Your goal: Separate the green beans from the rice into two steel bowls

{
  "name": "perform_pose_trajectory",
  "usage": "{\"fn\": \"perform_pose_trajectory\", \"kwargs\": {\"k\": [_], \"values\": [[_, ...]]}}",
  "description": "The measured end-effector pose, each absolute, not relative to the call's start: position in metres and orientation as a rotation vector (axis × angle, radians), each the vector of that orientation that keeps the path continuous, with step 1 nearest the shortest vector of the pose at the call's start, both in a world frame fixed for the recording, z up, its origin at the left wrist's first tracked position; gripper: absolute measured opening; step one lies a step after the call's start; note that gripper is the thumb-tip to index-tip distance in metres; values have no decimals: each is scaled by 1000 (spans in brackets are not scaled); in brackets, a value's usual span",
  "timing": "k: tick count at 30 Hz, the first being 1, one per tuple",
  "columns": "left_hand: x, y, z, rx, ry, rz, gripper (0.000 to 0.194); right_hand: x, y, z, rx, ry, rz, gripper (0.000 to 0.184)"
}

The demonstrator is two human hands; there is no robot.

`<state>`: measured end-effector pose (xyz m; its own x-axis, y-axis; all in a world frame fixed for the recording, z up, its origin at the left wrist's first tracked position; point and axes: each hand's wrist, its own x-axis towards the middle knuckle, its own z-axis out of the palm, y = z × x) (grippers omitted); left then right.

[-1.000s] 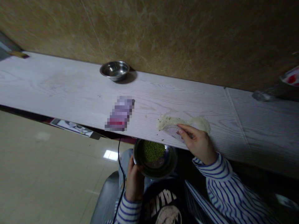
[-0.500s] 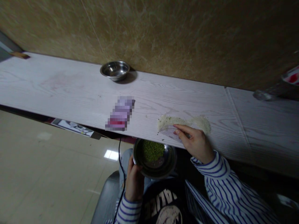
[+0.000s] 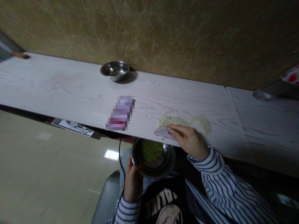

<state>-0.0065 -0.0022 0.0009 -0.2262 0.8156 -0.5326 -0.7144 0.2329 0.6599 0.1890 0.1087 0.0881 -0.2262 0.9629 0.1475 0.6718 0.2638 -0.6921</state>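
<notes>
Left hand [image 3: 134,183] grips bowl [image 3: 169,161] of beans [image 3: 151,150] by rim, probably for steadiness; right hand [image 3: 193,142] pinches clear disc [image 3: 161,132], grains [image 3: 201,123] just beyond.

One head camera faces forward and down at the counter [image 3: 77,93]. It sits close, above the counter's near side.

gap between pixelated slab [image 3: 121,113] and grains [image 3: 173,120], wall [image 3: 163,37] behind
</notes>
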Motion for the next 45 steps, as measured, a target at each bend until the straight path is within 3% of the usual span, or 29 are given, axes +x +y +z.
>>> {"fn": "perform_pose_trajectory", "kwargs": {"k": [9, 23, 33, 39, 45], "values": [[-4, 0, 0, 139, 1147, 1390, 57, 185, 95, 87, -1354, -1973, 814, 26], [-6, -2, -4, 120, 1135, 1374, 60, 178, 94, 79, -1610, -1800, 363, 29], [0, 1, -7, 207, 1136, 1341, 53, 250, 128, 93, -1697, -1415, 525, 32], [1, 2, -7, 204, 1132, 1335, 52, 265, 184, 97, -1547, -1225, 893, 20], [-1, 1, -7, 178, 1122, 1357, 52, 254, 211, 100, -1615, -1168, 1033, 15]]}}
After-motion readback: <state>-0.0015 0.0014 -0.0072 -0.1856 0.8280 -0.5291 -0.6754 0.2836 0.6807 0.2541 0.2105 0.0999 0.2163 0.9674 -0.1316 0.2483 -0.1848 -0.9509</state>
